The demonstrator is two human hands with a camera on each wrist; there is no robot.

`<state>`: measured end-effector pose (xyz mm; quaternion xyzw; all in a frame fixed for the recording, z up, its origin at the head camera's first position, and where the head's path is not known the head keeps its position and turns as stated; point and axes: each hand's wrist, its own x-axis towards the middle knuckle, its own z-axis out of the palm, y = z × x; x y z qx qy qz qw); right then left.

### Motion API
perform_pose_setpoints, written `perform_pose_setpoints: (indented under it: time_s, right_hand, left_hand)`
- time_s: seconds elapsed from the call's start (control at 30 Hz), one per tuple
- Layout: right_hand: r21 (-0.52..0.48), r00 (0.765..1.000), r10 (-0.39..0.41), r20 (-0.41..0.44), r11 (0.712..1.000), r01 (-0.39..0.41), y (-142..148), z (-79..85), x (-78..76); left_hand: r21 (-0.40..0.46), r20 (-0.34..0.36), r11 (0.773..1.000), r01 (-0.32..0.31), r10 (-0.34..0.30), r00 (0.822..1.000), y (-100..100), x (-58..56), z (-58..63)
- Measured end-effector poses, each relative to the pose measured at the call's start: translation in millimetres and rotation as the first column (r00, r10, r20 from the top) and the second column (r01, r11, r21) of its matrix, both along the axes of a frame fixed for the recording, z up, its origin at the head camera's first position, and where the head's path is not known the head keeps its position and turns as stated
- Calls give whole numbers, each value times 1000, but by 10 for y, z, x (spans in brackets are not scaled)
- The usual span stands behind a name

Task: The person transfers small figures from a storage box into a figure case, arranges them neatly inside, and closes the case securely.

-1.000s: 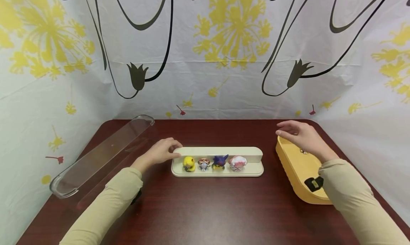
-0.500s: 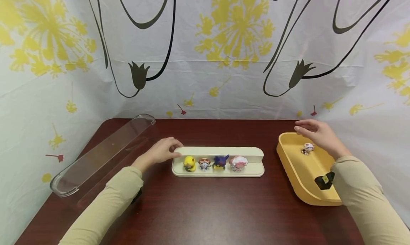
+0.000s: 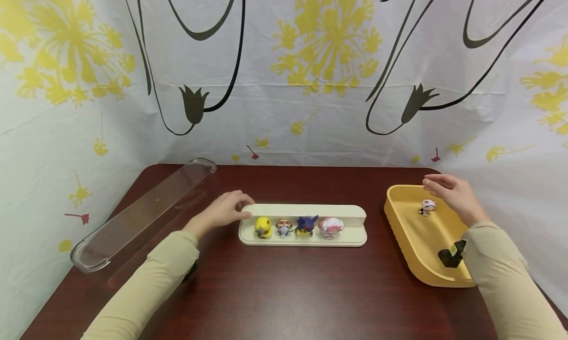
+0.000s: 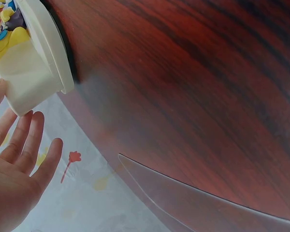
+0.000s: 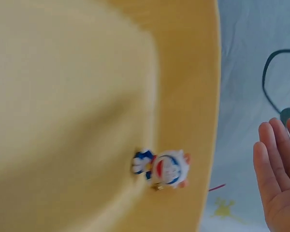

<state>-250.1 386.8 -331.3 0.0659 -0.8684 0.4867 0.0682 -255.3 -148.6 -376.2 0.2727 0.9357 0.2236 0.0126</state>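
Observation:
My left hand (image 3: 222,209) holds the left end of a cream display stand (image 3: 301,210), thumb at the front of its raised back and fingers behind. In the left wrist view, the hand (image 4: 19,164) has its fingertips at the stand's end (image 4: 31,79). Along the stand's lower step sit a yellow figurine (image 3: 263,227), a small brown-topped one (image 3: 284,228), a purple-and-yellow one (image 3: 305,225) and a pink-and-white one (image 3: 331,227). My right hand (image 3: 457,197), fingers extended and holding nothing, hovers over the far right of a yellow tray (image 3: 401,241). A white-and-blue figurine (image 5: 164,166) lies inside, near its far wall.
A long clear plastic cover (image 3: 142,214) lies slantwise on the table's left side. The dark red wooden table (image 3: 301,295) meets a white patterned cloth (image 3: 328,132) at the back and sides. A black wrist camera (image 3: 451,255) hangs under the right sleeve.
My right hand has moved rightward across the tray, uncovering the white-and-blue figurine inside. My left hand and the stand hold nearly still.

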Motion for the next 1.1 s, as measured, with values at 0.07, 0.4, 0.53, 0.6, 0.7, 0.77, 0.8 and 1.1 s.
perform_pose_setpoints:
  time_s: [0.07, 0.4, 0.53, 0.6, 0.7, 0.77, 0.8, 1.1]
  right_hand:
    - [-7, 1000, -13, 16, 1000, 13, 56, -44, -2]
    - [14, 998, -13, 66, 1000, 12, 424, -348, -122]
    - [36, 996, -40, 82, 999, 37, 566, -486, -205]
    - [29, 994, -48, 94, 999, 45, 628, -554, -239]
    - [66, 989, -95, 117, 994, 88, 605, -565, -204]
    - [95, 986, -118, 116, 990, 108, 543, -533, -147]
    - [105, 985, -128, 112, 988, 117, 579, -587, -174]
    - [187, 977, -184, 112, 969, 161, 454, -548, -143]
  left_hand:
    - [-2, -1, 1000, -2, 2, 1000, 1, 0, 3]
    - [2, -1, 1000, 1, -1, 1000, 3, 6, 3]
    - [2, 2, 1000, -2, 2, 1000, 0, 15, 7]
    - [1, 8, 1000, -5, 5, 1000, 1, 18, 7]
    - [3, 13, 1000, -7, 7, 1000, 5, 16, 4]
    - [3, 18, 1000, -10, 10, 1000, 9, 13, 4]
    - [3, 16, 1000, -9, 9, 1000, 9, 9, 2]
    - [4, 15, 1000, -14, 14, 1000, 5, -1, -2]
